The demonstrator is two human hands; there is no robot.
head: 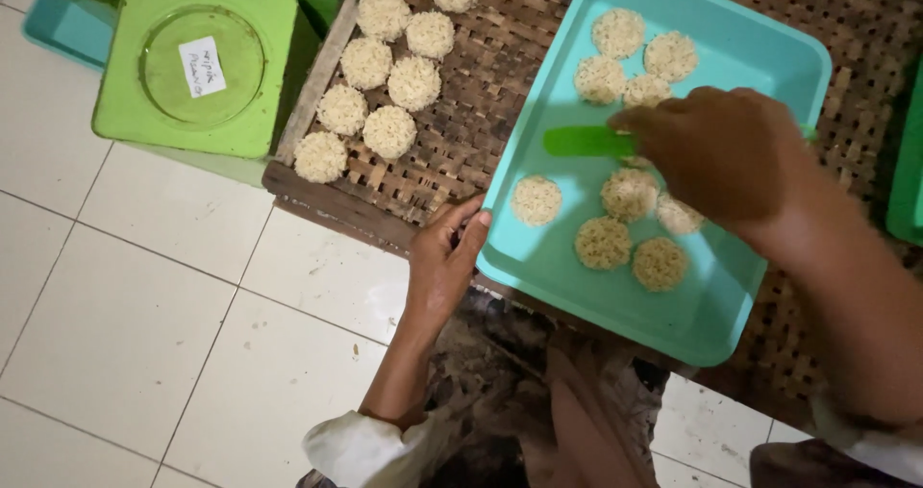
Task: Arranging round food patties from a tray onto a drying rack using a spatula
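A turquoise plastic tray [731, 36] rests tilted on a woven bamboo rack [481, 84] and holds several round pale rice cakes [603, 242]. My left hand [444, 257] grips the tray's near left edge, thumb over the rim. Over the tray's middle, my right hand [716, 151] is closed on a green flat spatula [582, 141] whose blade points left among the cakes. More rice cakes [389, 60] lie in rows on the rack at the upper left.
A green square lidded container [197, 65] with a white paper label stands left of the rack, more green tubs behind it. A turquoise bin [58, 31] sits at the far left. White floor tiles [144, 305] lie below.
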